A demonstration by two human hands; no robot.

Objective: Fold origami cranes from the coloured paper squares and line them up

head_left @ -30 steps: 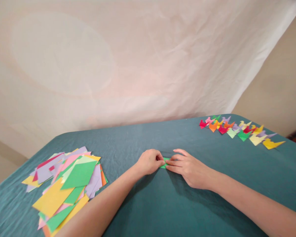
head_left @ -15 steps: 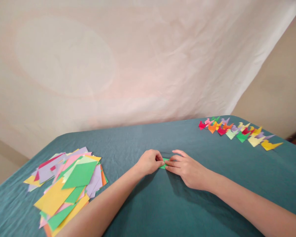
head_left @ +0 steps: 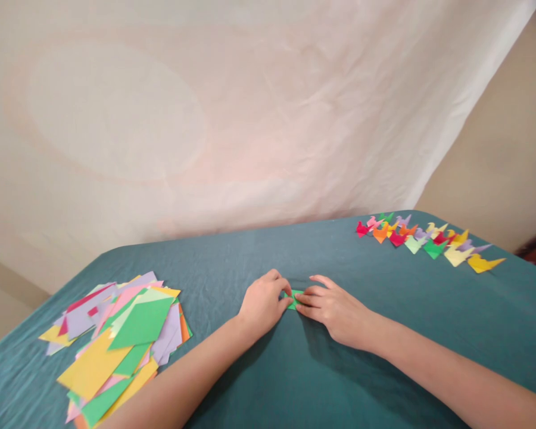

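Note:
A small folded green paper piece lies on the teal cloth between my two hands, mostly covered by fingers. My left hand has its fingers curled, the fingertips pressing the paper's left end. My right hand lies low on the cloth, its fingers held together and pressing the paper's right end. Both hands meet at the paper near the middle of the table.
A loose pile of coloured paper squares lies at the left front. A row of several small folded paper figures stands at the far right. The teal tablecloth covers the table; a pale hanging sheet rises behind it.
Both hands and the green paper have shifted slightly left and toward me on the cloth; the view has tilted a little. The grip on the paper looks the same.

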